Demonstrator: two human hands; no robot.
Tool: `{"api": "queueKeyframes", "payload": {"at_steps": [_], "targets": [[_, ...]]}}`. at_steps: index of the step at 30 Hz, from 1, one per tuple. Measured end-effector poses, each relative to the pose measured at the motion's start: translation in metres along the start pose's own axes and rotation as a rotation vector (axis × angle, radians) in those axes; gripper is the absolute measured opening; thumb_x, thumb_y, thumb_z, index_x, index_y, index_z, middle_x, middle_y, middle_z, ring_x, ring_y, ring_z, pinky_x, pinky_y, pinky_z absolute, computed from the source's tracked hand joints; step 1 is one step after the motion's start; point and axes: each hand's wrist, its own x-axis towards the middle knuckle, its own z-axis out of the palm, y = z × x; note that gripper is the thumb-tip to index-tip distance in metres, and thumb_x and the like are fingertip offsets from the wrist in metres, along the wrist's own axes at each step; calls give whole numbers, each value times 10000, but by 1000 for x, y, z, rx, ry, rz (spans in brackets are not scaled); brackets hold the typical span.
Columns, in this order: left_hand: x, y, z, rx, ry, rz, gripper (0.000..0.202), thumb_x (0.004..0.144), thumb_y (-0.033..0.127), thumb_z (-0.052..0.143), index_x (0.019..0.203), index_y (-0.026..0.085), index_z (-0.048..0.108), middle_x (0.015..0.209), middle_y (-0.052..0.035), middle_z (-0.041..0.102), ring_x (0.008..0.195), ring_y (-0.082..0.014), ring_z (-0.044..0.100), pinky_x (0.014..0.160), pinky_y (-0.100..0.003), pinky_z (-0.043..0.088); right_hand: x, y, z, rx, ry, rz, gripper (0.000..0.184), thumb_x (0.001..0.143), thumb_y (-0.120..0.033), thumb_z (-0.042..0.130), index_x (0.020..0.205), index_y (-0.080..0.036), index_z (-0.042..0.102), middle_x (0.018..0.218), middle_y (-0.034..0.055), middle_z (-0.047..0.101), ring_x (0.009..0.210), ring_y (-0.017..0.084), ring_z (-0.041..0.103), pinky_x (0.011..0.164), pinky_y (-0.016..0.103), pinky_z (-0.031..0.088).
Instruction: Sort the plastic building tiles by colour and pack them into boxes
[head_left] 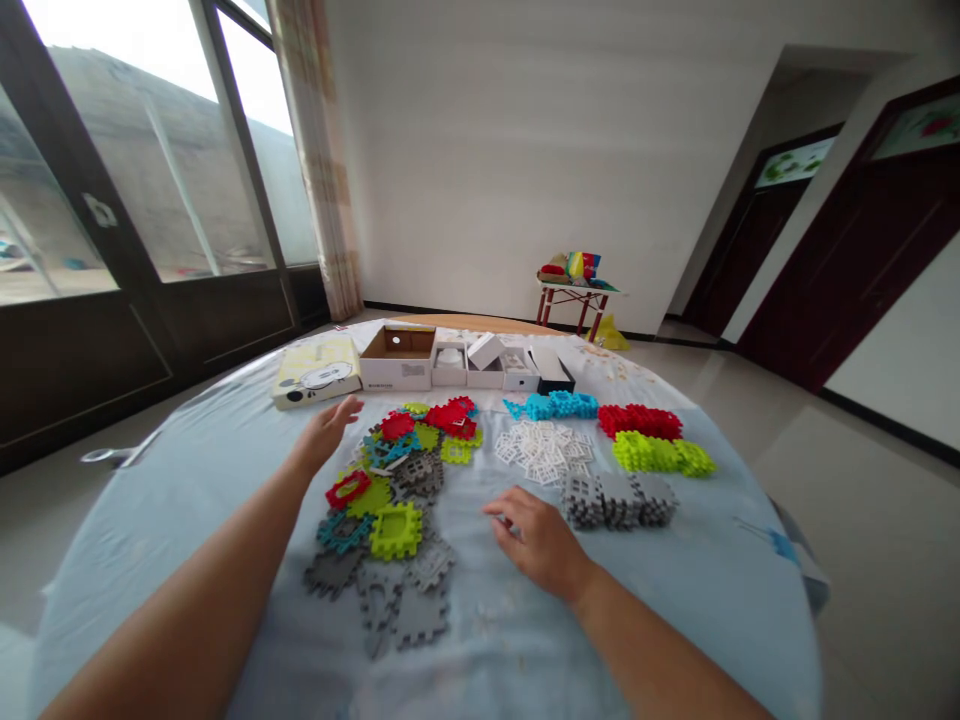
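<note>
My left hand (pixel 327 436) reaches out beside the far left of a mixed pile of interlocking plastic building panels, its fingers stretched and nothing held. In that pile lie a red panel (pixel 348 489), a lime-green panel (pixel 396 531) and grey panels (pixel 420 612). My right hand (pixel 541 538) is over the cloth right of the pile, fingers loosely bent and apart, holding nothing. Close by it stand stacked grey panels (pixel 619 502). Beyond these are white lattice pieces (pixel 543 452), a blue row (pixel 561 405), a red row (pixel 640 421) and a lime-green row (pixel 664 455).
A round table with a light blue cloth (pixel 187 520) bears everything. Along its far side stand a yellow box (pixel 318 372), an open cardboard box (pixel 397 358) and several small white boxes (pixel 486 365). A small table (pixel 576 290) stands by the wall.
</note>
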Motion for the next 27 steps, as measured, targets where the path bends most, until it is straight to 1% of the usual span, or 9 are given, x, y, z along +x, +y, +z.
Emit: {"api": "queueKeyframes", "payload": {"at_steps": [2, 4, 8, 11, 14, 18, 24, 26, 27], "targets": [[-7, -14, -7, -143, 66, -87, 644, 717, 658, 396, 951, 111, 644, 1044, -153, 657, 862, -253, 643, 776, -367, 486, 4, -18, 3, -17, -10, -111, 253, 852, -260, 450, 1045, -193, 598, 1016, 68, 593, 944, 162, 535, 859, 290, 415], [-12, -23, -10, -259, 133, -130, 614, 715, 641, 403, 909, 109, 641, 1035, -155, 658, 848, -247, 649, 727, -350, 503, 11, -38, 10, -56, -68, -223, 308, 844, -340, 479, 1101, -200, 572, 1137, 82, 555, 1047, 192, 487, 941, 346, 365], [-16, -29, -10, -369, 211, -130, 589, 731, 617, 374, 869, 106, 634, 999, -152, 667, 831, -239, 654, 692, -333, 515, 26, -71, 32, -132, -223, -434, 499, 821, -513, 473, 1233, -232, 483, 1356, 76, 412, 1241, 234, 326, 1029, 417, 248], [-17, -29, -7, -388, 223, -126, 568, 731, 603, 380, 829, 103, 632, 932, -144, 681, 796, -233, 655, 710, -342, 514, 33, -80, 48, -173, -303, -531, 539, 828, -548, 437, 1273, -244, 445, 1404, 63, 361, 1304, 238, 235, 1065, 445, 162], [-18, -27, -3, -395, 220, -132, 554, 730, 601, 391, 786, 105, 631, 872, -131, 688, 741, -222, 652, 721, -348, 508, 40, -77, 55, -210, -340, -532, 522, 841, -543, 413, 1273, -251, 447, 1408, 62, 358, 1314, 234, 225, 1075, 463, 109], [-21, -21, 1, -368, 203, -119, 568, 720, 625, 404, 760, 106, 632, 814, -115, 687, 676, -209, 639, 717, -358, 499, 58, -58, 56, -271, -310, -474, 479, 858, -506, 401, 1247, -238, 482, 1400, 74, 367, 1318, 232, 216, 1074, 468, 92], [-21, -19, 4, -340, 194, -104, 598, 717, 649, 391, 763, 107, 639, 824, -116, 686, 680, -217, 636, 689, -357, 496, 103, -13, 58, -354, -196, -305, 468, 848, -480, 448, 1220, -203, 515, 1397, 122, 352, 1305, 250, 223, 1058, 476, 132], [-21, -20, 4, -340, 198, -108, 598, 721, 647, 384, 765, 107, 638, 829, -119, 686, 687, -218, 635, 690, -355, 495, 111, -11, 59, -357, -129, -258, 462, 847, -465, 459, 1218, -194, 517, 1388, 130, 356, 1295, 258, 232, 1053, 476, 143], [-21, -21, 4, -338, 199, -110, 599, 723, 646, 380, 767, 107, 638, 830, -119, 686, 691, -219, 635, 690, -355, 496, 113, -15, 60, -347, -97, -257, 462, 845, -468, 462, 1216, -197, 518, 1382, 128, 362, 1289, 259, 239, 1051, 474, 148]]}}
